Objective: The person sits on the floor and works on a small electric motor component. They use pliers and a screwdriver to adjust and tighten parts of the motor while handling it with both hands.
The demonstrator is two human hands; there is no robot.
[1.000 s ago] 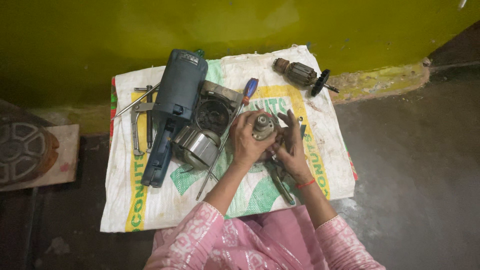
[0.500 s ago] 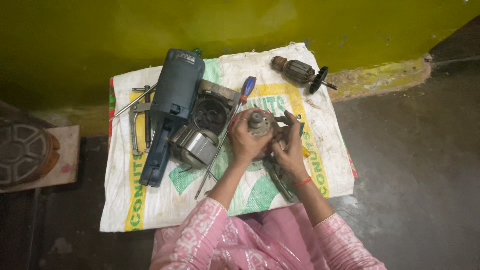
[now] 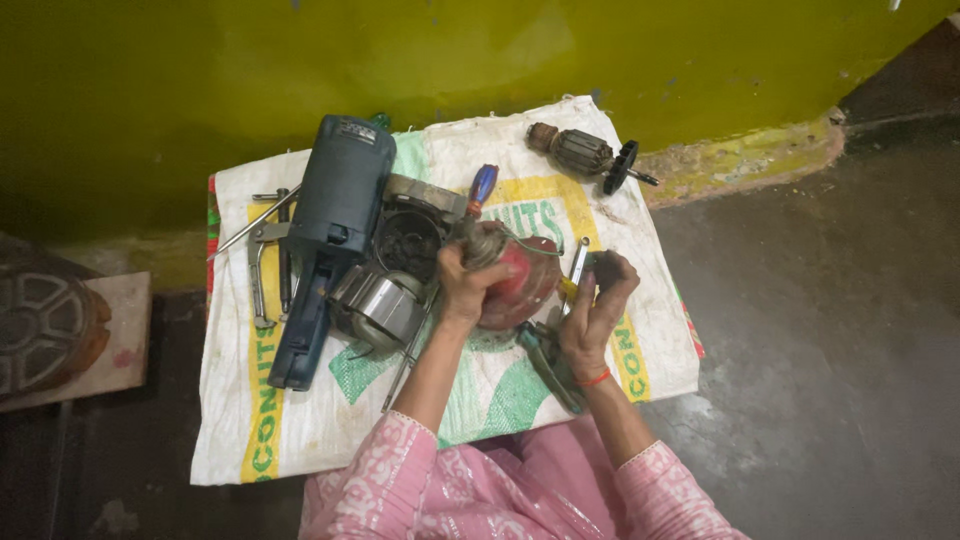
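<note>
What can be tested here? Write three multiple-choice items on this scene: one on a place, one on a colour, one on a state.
1. Where does the motor armature lie?
A. At the sack's far right corner, by the wall
B. Under the blue tool body
C. In the person's lap

2. What colour is the housing that the left hand grips?
A. Green
B. Red
C. White

3. How is the right hand occupied?
A. Flat and empty on the floor
B. Raised, fingers closed on a small dark part
C. Resting on the blue tool body

Answers:
1. A, it rests alone on the white sack near the yellow wall.
2. B, red shows beside the fingers.
3. B, the dark piece sits in its fingertips.
</note>
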